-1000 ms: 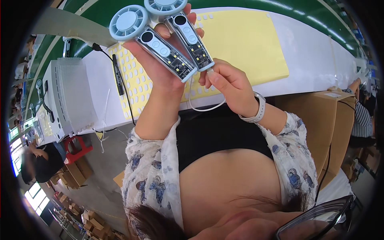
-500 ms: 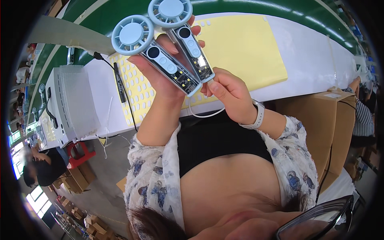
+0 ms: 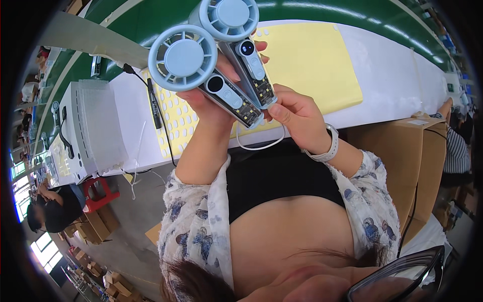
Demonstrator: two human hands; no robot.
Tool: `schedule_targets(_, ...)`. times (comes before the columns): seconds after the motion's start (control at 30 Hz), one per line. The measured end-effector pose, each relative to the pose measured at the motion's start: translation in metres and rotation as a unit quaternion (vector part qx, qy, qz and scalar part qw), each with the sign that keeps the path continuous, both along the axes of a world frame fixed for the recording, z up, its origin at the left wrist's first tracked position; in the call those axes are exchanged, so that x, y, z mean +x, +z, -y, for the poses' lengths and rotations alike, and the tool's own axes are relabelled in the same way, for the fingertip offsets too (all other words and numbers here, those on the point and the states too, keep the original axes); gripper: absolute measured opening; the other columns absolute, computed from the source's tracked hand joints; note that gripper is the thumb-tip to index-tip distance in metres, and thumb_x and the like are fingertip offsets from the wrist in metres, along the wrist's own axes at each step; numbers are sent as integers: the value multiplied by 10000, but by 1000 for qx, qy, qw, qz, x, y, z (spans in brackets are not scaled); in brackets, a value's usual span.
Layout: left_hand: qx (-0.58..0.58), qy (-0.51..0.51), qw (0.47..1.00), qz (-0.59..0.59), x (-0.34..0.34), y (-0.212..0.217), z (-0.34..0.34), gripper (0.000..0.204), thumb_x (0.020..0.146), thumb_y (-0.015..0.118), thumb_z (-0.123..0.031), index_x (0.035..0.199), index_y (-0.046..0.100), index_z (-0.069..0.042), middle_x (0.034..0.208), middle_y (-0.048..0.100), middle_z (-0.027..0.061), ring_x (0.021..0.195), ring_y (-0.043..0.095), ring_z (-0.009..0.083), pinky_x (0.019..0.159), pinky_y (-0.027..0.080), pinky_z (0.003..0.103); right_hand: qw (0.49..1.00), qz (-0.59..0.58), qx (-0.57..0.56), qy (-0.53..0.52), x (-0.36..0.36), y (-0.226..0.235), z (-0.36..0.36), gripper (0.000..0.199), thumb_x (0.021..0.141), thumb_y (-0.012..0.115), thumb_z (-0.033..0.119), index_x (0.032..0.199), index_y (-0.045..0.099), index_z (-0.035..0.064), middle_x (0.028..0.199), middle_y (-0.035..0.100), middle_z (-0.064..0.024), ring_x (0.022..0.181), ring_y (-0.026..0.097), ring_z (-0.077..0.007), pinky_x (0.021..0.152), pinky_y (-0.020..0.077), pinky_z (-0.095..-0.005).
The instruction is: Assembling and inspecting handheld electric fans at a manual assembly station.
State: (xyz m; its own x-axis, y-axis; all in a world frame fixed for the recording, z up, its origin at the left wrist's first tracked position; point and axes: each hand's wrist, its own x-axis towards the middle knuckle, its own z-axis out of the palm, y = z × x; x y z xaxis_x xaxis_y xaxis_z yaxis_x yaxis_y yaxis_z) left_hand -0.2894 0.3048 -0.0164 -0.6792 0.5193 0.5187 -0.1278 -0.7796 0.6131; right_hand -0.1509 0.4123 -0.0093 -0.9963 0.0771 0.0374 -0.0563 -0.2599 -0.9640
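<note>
My left hand [image 3: 214, 103] holds two light-blue handheld fans side by side, raised over the white workbench. The left fan [image 3: 183, 58] and the right fan [image 3: 230, 17] both have round grilled heads and open handles showing circuit boards. My right hand [image 3: 297, 113] pinches the lower end of the fan handles, where a white cable [image 3: 261, 146] loops down. A white band sits on my right wrist.
A yellow sheet [image 3: 312, 55] and a punched yellow sheet [image 3: 173, 116] lie on the white workbench [image 3: 397, 75]. A black pen-like tool [image 3: 154, 103] with a cable lies at left beside a white machine [image 3: 83, 131]. Cardboard boxes [image 3: 407, 151] stand at right. Another person [image 3: 55, 209] is at far left.
Both fans have risen and come closer to the camera. My right hand stays at the handle ends.
</note>
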Motion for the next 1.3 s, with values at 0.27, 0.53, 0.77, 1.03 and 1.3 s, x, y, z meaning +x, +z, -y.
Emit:
schedule_targets(0.27,22,32,993,111,1,1,-6,729,756,423,-800,808,559,-85,1278,489,256,1147,545,359,921,494,460,998,-36,48,1,0,-9,-9,203,952,500,151,846,569,-8,1072,525,-97,908,516,-157,828,425,-285)
schedule_targets(0.53,-17,60,971,233,4,11,-11,751,764,473,-766,1032,559,-70,1275,495,189,1187,498,337,961,455,456,868,-125,434,-205,-9,-5,-50,249,914,547,181,1091,543,6,1302,454,-163,1164,473,-244,976,389,-351)
schedule_targets(0.77,-212,-137,964,81,32,-10,-1,750,781,554,-688,1166,536,-45,1264,516,138,1185,513,294,965,446,401,991,-3,-106,-83,-4,-5,-38,456,877,605,146,1271,433,-9,1263,508,-139,1137,514,-234,936,430,-348)
schedule_targets(1.03,-265,-89,959,39,11,-14,-12,769,794,601,-618,1280,451,-41,1168,561,111,982,596,172,793,500,312,992,121,0,-31,14,-5,-75,470,916,553,198,1300,391,-19,1109,575,-99,951,586,-176,814,480,-306)
schedule_targets(1.3,-245,-133,955,100,20,-18,-11,512,873,598,-292,1261,360,-55,988,541,100,797,597,193,692,516,331,994,23,-10,-107,16,-5,-60,404,937,491,195,1270,397,-13,978,578,-84,829,581,-162,697,489,-278)
